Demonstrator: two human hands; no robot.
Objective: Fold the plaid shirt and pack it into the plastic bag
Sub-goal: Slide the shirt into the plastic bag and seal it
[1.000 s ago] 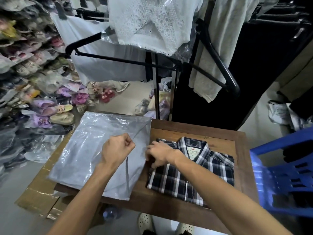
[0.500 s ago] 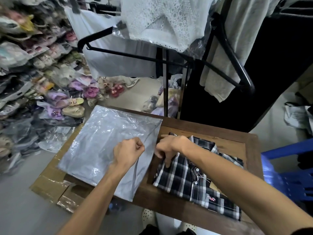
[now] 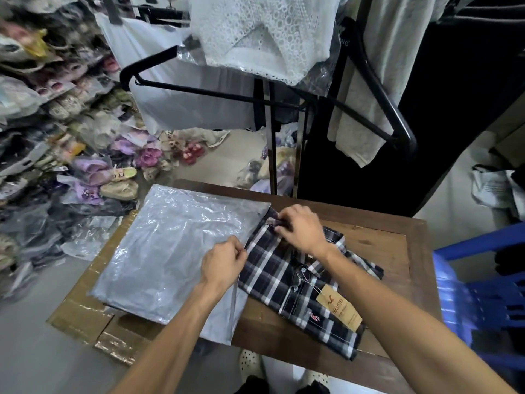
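On the wooden desk [image 3: 377, 231], brown and grainy with a raised frame round its edge, my folded plaid shirt [image 3: 287, 280] lay as a flat oblong of dark navy cotton crossed with white checks, its far end right at the mouth of the plastic bag [image 3: 170, 245]. My left hand [image 3: 224, 264] was closed in a pinch on the bag's thin open edge, lifting that glossy lip just beside the shirt's near corner. My right hand [image 3: 301, 230] was curled tight on the shirt's leading end, fingers bunched into the cloth at the opening. The bag itself lay clear, crinkled and shiny, a big soft rectangle spreading off the desk's left side over a sheet of brown cardboard [image 3: 85, 314] with taped seams. A tan card tag [image 3: 339, 307] sat on the shirt's front by a small red stitched logo [image 3: 314, 316], and pale round buttons ran up the placket. A blue plastic chair [image 3: 483, 294], slatted, stood touching-close at the right. Beyond the desk a black metal rack [image 3: 369, 81] carried a white lace garment [image 3: 255, 32] and a grey knit one [image 3: 377, 81]. To the left, heaps of bagged sandals [image 3: 93, 172].
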